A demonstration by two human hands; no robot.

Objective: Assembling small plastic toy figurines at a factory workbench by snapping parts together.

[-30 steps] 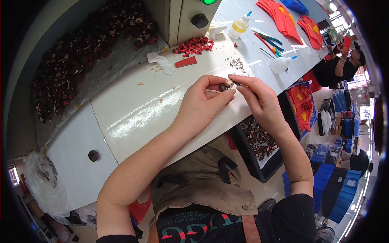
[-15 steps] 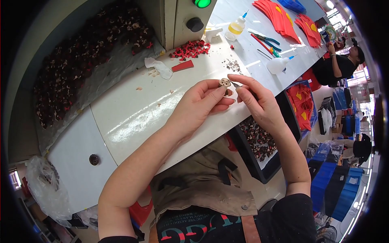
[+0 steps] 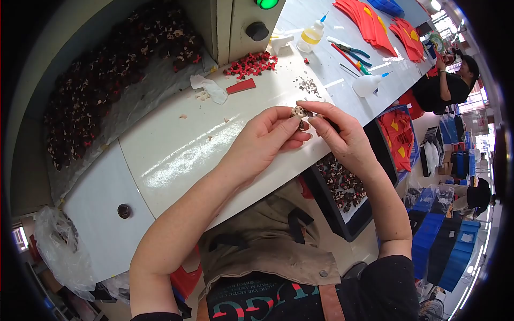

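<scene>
Black shirt (image 3: 254,295), below the hands: big red-green lettering, creased; I see no clear brand. Left hand (image 3: 265,131) is in a closed pinch, right hand (image 3: 342,128) nearly closed opposite. Small pale-faced figure (image 3: 298,112) sits in the left fingertips; dark slim piece (image 3: 308,113), maybe a tool, in the right. I'd brace hands together, work lightly, thumbs clear.

A glossy white counter (image 3: 176,134) is flanked on its far left by a pale metal cabinet (image 3: 241,40), on which a green lamp (image 3: 266,3) is lit. Right of the counter, light floor (image 3: 361,249) is crowded by blue crates (image 3: 427,244), and strip lights (image 3: 474,267) are seen.
</scene>
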